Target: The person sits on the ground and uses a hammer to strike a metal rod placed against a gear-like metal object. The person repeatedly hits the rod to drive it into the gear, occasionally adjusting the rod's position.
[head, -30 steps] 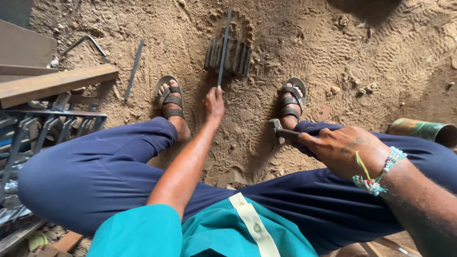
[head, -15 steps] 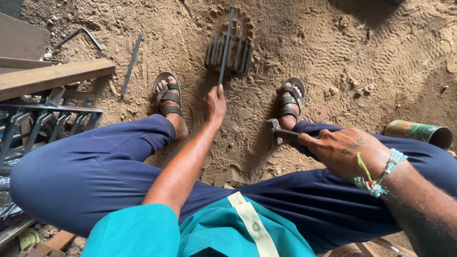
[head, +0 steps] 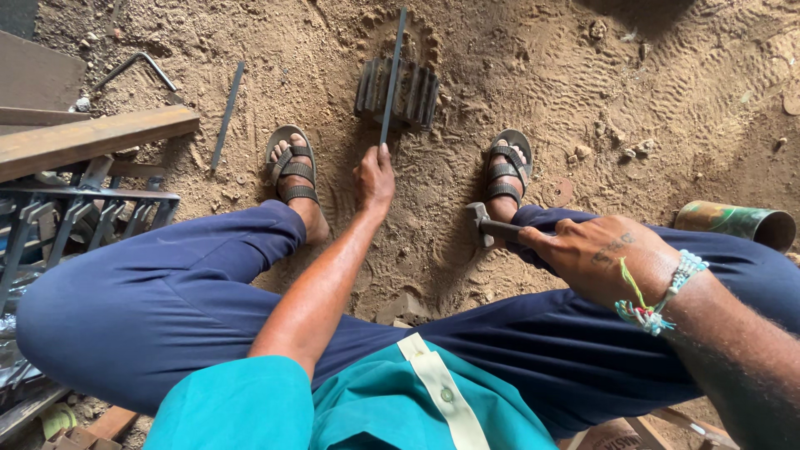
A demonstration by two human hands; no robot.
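My left hand [head: 376, 177] grips the near end of a long flat metal strip [head: 392, 75] that lies across a toothed gear-like block [head: 397, 90] half sunk in the sand between my sandalled feet. Over my right thigh, my right hand [head: 593, 252] is closed around the handle of a small hammer [head: 488, 226], whose head hangs just above the sand beside my right foot [head: 507, 167]. I am seated, in dark blue trousers and a teal shirt.
Loose metal rods [head: 225, 115] and a bent bar [head: 137, 68] lie on the sand at upper left. A wooden plank [head: 92, 140] rests on a metal frame [head: 75, 208] at left. A cylindrical can [head: 733, 222] lies at right.
The view has shifted slightly; both hands keep their grips and hold nearly the same places.
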